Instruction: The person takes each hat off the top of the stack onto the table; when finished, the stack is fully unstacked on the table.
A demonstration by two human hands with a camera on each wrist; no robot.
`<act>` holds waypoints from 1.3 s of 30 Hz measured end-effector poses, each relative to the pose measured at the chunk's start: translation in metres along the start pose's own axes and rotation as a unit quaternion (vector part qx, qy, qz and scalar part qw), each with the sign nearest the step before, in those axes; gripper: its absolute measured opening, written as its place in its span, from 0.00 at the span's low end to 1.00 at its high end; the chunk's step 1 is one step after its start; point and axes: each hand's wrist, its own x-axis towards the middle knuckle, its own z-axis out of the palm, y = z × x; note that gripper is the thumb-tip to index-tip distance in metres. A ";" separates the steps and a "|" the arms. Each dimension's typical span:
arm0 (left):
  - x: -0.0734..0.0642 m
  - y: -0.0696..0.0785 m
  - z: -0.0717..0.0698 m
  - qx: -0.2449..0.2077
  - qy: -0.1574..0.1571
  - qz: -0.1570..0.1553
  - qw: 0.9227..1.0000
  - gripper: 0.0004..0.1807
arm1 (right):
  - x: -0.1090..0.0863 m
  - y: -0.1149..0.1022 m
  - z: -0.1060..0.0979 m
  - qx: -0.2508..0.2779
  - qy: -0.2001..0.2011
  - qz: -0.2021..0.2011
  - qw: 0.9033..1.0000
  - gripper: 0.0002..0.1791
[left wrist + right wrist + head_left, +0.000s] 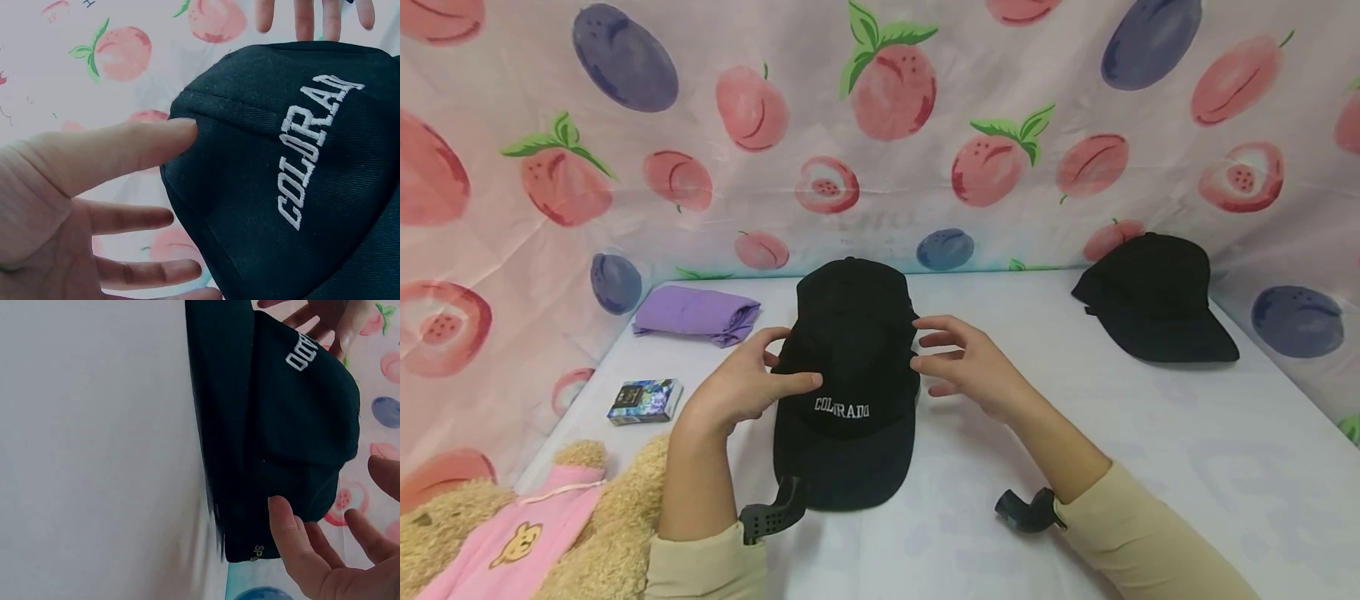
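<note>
Left hand [737, 390] and right hand [973, 367] are both kinda loosely open, on either side of the black COLORADO cap [861, 371].

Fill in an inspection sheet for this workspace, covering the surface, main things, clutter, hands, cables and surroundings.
Surface: white tabletop.
Job's things: black COLORADO baseball cap between the hands, brim toward the person.
Clutter: second black baseball cap at far right; folded purple cloth, small patterned box and pink-clad teddy bear at left.
Grippers: bare hands; left hand has its thumb over the crown's side, right hand is at the opposite side; firm contact unclear.
Cables: nothing seen.
Surroundings: fruit-print fabric backdrop.
</note>
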 end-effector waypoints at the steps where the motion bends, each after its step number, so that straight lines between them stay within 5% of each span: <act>1: 0.001 0.000 0.000 -0.005 -0.006 -0.004 1.000 0.52 | 0.000 0.001 0.001 0.000 0.000 0.003 1.000 0.35; 17: 0.010 -0.006 0.006 -0.019 -0.037 -0.022 0.999 0.52 | 0.000 0.011 0.016 -0.021 -0.014 0.047 0.999 0.36; 39: 0.016 -0.012 0.017 -0.054 -0.024 -0.038 0.998 0.51 | 0.002 0.016 0.029 -0.009 0.018 0.042 0.999 0.33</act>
